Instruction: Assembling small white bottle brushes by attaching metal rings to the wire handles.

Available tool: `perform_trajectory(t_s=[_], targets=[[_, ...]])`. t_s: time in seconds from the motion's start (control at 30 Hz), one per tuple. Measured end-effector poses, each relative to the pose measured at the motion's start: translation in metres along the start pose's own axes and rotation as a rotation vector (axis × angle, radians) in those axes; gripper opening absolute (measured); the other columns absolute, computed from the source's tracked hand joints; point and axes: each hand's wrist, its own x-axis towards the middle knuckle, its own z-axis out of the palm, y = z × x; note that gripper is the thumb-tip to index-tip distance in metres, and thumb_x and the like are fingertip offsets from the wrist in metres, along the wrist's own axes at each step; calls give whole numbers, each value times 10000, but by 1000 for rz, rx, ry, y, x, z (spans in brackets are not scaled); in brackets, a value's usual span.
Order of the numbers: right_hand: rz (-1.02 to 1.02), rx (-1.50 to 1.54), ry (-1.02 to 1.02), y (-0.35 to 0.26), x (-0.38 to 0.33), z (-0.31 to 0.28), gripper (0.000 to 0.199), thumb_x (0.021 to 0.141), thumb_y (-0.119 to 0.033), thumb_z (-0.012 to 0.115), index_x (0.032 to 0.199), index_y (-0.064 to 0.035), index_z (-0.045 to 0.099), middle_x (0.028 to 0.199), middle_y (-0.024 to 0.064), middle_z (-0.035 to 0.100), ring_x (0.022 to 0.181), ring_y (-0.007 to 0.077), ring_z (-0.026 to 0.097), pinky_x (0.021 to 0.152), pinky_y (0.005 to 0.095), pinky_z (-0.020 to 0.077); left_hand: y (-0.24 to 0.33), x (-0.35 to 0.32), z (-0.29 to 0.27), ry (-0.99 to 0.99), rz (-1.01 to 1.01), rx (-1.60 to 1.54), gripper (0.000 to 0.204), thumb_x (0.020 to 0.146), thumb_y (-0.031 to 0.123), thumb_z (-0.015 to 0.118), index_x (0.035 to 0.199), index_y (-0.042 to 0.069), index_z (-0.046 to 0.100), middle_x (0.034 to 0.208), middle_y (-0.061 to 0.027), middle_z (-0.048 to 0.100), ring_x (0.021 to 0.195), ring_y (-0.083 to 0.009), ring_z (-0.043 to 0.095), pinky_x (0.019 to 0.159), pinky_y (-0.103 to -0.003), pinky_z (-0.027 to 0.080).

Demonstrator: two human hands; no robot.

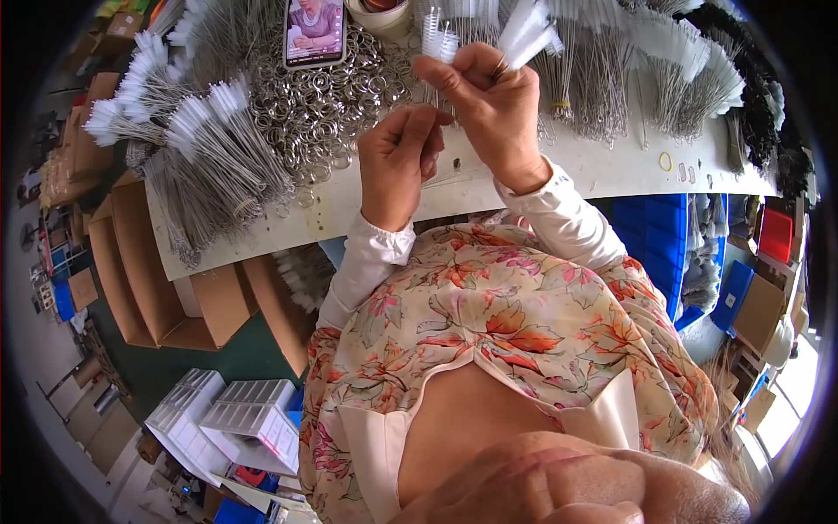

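- White-bristled brushes (526, 37): in the right hand (499, 109), above the tabletop (628, 166), bristles sticking up past the knuckles.
- Right fingers (445, 77): clamped on those brushes; stems mostly hidden by the hand.
- Left hand (391, 162): just below and left of the right one, fingers drawn together; can't tell whether anything is pinched between them.
- Metal rings (327, 109): loose pile left of the hands, near the far side.
- Phone (315, 33): behind the pile, screen lit.
- Left brush bundles (236, 162): wire-stemmed, white bristles, heaped beyond the rings.
- Right brush bundles (602, 79): same kind, row along the far side; black bristles (758, 96) past them.
- Yellow band (666, 162): lying near the front edge, right.
- Off the tabletop: cardboard boxes (157, 279) left, blue bin (650, 249) right.
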Motion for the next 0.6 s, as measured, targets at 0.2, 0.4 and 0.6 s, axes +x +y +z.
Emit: perform_trajectory(t_s=[0.2,0.4,0.6], targets=[[205,635,-475,-8,27,-30,429,979,-315,390,1230,24,472,715,-29,473,731,48,492,643,184,391,5,7,-14,-36,306,24,265,929,231,528,894,-15,620,675,-3,506,535,-53,385,462,-221,335],[287,569,-155,-29,7,-2,444,974,-341,399,1228,14,478,692,-51,459,617,40,446,593,194,381,14,3,4,91,394,434,141,911,111,541,878,3,625,671,11,529,508,-62,430,443,-189,344],[54,246,-411,-27,-12,-23,497,901,-333,558,1291,-43,455,1038,62,503,990,129,496,821,255,444,9,17,8,14,835,722,58,859,-33,547,916,-24,544,786,-59,532,609,-109,571,528,-222,468]])
